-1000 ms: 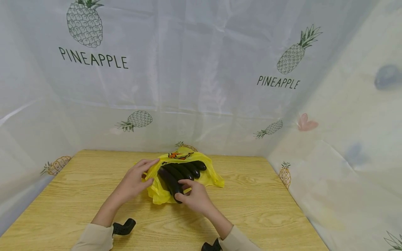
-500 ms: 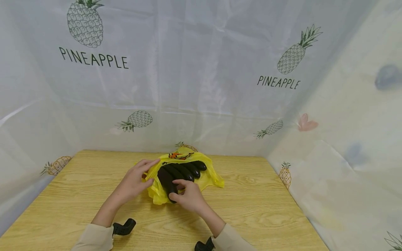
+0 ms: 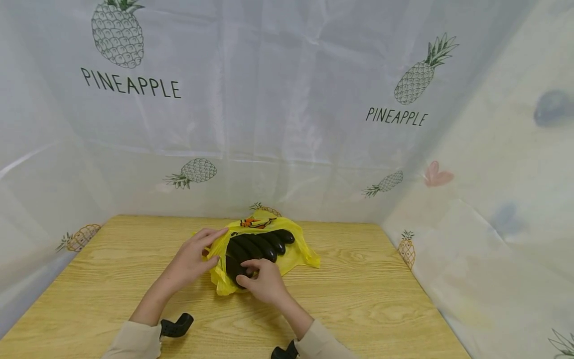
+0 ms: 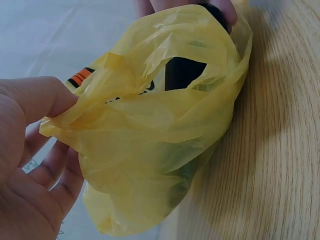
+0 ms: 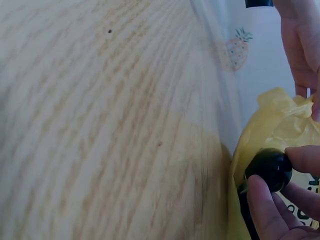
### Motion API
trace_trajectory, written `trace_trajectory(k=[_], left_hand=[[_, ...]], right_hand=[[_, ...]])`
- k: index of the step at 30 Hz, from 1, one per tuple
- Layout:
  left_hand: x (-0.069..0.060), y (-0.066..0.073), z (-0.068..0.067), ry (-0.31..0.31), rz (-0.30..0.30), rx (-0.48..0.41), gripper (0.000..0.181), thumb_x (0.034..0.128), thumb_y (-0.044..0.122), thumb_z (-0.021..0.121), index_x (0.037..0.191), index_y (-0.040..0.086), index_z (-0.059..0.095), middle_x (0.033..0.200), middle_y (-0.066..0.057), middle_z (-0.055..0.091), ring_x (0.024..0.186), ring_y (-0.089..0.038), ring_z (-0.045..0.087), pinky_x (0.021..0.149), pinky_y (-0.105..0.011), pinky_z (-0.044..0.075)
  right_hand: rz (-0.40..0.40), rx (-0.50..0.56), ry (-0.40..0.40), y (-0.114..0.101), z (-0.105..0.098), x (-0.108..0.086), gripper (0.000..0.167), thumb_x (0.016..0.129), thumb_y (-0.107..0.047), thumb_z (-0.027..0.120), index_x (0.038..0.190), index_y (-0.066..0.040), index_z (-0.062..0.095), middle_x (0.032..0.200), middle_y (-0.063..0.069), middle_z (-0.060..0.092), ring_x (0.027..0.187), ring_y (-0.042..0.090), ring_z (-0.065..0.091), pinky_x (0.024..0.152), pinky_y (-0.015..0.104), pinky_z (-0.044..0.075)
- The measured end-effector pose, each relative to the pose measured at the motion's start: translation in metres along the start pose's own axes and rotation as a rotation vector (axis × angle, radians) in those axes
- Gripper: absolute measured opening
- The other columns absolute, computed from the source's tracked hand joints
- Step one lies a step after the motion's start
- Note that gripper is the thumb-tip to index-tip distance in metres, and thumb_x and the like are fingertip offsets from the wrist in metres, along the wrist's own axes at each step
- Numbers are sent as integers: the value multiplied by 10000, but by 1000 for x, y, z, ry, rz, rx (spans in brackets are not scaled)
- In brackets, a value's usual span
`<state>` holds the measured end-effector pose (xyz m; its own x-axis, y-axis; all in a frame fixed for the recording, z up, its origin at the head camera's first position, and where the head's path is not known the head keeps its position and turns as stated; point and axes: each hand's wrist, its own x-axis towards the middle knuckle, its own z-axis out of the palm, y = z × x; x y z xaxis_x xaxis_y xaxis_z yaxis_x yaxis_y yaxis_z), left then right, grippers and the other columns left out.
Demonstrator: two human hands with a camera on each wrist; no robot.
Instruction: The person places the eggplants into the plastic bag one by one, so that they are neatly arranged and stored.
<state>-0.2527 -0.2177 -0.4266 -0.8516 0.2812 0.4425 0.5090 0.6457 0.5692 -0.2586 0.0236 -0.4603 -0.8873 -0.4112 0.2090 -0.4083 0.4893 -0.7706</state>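
Note:
A yellow plastic bag [image 3: 309,257] lies on its side with its mouth toward me. Several dark, glossy eggplants [image 3: 278,243] lie side by side inside it. My left hand [image 3: 190,259] is at the bag's left side; in the left wrist view, its thumb and fingers pinch the bag's edge [image 4: 55,127]. Inside the mouth, my right hand [image 3: 265,283] holds the nearest eggplant [image 3: 234,267] by its near end. In the right wrist view, thumb and fingers grip that rounded end [image 5: 272,169] from opposite sides. The eggplants' far ends are hidden in the bag.
The bag stands on a wood-grain table [image 3: 367,289], near its back edge. Pale sheeting with pineapple prints [image 3: 287,124] rises behind the table and along both sides. A black wrist mount [image 3: 177,325] juts from the left sleeve.
My right hand has moved left with the eggplant, bringing it toward the bag's left side, against the others. My left hand has stayed in place on the bag.

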Motion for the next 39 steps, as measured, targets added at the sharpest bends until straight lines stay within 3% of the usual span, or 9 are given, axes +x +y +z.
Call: trace_trajectory(k=[11,20,30,39], left_hand=[[0,0,0,-5,-2,-2,707,937,-43,746,1589,113,518,1371,-54,606,1015,-163,582,830,-306,572],[-2,-1,-1,-7,-8,0,715,941,-42,744,1596,121,509,1399,-57,593,1051,-182,584,843,-325,582],[-1,-1,0,-2,2,-9,709,933,-51,737,1588,108,517,1377,-52,605,1044,-173,589,840,-316,584],[0,-2,0,-3,4,-4,709,932,-53,737,1587,104,517,1383,-63,602,1065,-189,609,840,-318,588]], right_hand=[[32,50,-53,4,-2,-3,401,932,-196,818,1309,-77,753,1094,47,674,857,88,673,710,223,565],[-39,-18,-12,5,6,4,329,949,-190,811,1252,-65,777,1017,27,674,773,0,604,693,201,541],[-46,-107,48,5,14,11,278,937,-189,829,1183,-65,803,938,50,662,707,1,537,657,200,492],[-63,-131,23,6,13,11,297,920,-165,849,1196,-67,801,969,80,657,728,7,536,668,196,501]])
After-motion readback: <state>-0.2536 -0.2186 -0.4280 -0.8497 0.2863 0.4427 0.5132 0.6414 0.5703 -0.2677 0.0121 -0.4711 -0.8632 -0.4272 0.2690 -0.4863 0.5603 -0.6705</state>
